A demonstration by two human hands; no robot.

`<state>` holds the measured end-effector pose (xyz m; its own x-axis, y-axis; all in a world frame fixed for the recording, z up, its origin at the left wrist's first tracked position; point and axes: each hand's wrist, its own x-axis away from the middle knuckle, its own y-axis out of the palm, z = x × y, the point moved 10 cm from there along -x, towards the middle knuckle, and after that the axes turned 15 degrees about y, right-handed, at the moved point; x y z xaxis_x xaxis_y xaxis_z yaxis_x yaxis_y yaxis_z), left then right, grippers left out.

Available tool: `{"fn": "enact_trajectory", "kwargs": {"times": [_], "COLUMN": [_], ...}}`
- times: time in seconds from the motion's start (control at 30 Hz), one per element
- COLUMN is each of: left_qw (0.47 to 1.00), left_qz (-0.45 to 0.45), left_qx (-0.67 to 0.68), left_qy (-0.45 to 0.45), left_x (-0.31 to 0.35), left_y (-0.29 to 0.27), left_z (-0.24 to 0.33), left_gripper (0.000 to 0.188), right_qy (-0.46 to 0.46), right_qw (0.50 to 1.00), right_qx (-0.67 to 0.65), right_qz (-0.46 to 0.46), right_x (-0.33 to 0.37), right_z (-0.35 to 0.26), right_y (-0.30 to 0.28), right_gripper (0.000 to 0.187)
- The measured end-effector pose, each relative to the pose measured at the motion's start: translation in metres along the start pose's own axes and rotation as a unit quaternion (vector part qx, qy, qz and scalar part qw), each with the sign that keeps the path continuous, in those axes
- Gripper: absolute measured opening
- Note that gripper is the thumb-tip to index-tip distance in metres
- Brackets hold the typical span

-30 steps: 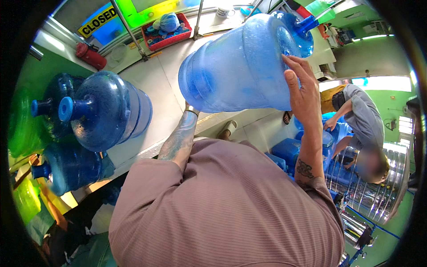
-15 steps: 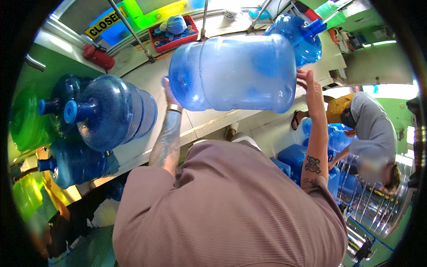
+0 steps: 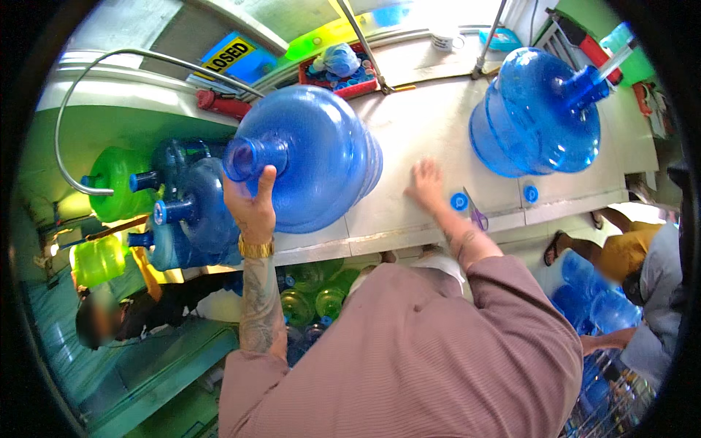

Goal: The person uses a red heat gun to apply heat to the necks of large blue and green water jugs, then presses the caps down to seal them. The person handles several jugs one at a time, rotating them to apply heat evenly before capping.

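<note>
A large blue water jug (image 3: 321, 160) stands on the white tiled counter, its uncapped mouth toward me and to the left. My left hand (image 3: 252, 212) grips the neck of this jug, thumb up along it. Over the counter to the right of the jug, my right hand (image 3: 425, 186) is empty, with its fingers stretched out. Near that hand lie one blue cap (image 3: 458, 201), a small purple-handled tool (image 3: 478, 217) and a second blue cap (image 3: 531, 194). Farther right stands another blue jug (image 3: 526, 117) with a clear tube at its mouth.
Capped blue jugs (image 3: 208, 208) and a green jug (image 3: 117, 182) stand at the left. A bent metal pipe (image 3: 62, 124) arches there. Behind is a red basket (image 3: 358, 89) of caps. One person (image 3: 653, 292) is at the right among jugs, another (image 3: 164, 310) at the lower left.
The jug, held sideways between both hands, has moved left and now stands on the counter. My left hand has shifted to its neck; my right hand has let go. The view has shifted.
</note>
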<state>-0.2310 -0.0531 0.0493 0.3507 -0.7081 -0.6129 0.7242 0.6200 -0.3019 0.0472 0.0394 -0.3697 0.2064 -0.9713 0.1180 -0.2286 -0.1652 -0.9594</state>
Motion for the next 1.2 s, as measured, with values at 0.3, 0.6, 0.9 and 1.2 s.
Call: {"fn": "enact_trajectory", "kwargs": {"times": [0.3,0.6,0.9,1.2], "left_qw": [0.997,0.989,0.977,0.968], "left_qz": [0.011,-0.088,-0.059,-0.025], "left_qx": [-0.002,-0.121,-0.205,-0.238], "left_qy": [-0.072,-0.021,-0.014,-0.07], "left_x": [0.021,0.006,0.014,0.025], "left_y": [0.034,0.136,0.147,0.145], "left_z": [-0.031,-0.006,0.015,0.013], "left_gripper": [0.05,0.071,0.082,0.082], "right_qy": [-0.072,-0.138,-0.136,-0.091], "right_qw": [0.985,0.985,0.979,0.898], "right_qx": [0.097,0.062,-0.06,-0.37], "right_qz": [-0.123,-0.083,-0.138,-0.221], "right_x": [-0.134,-0.265,-0.221,-0.233], "right_z": [0.017,-0.002,0.047,-0.017], "right_y": [0.003,-0.047,-0.071,-0.078], "right_gripper": [0.082,0.068,0.064,0.06]}}
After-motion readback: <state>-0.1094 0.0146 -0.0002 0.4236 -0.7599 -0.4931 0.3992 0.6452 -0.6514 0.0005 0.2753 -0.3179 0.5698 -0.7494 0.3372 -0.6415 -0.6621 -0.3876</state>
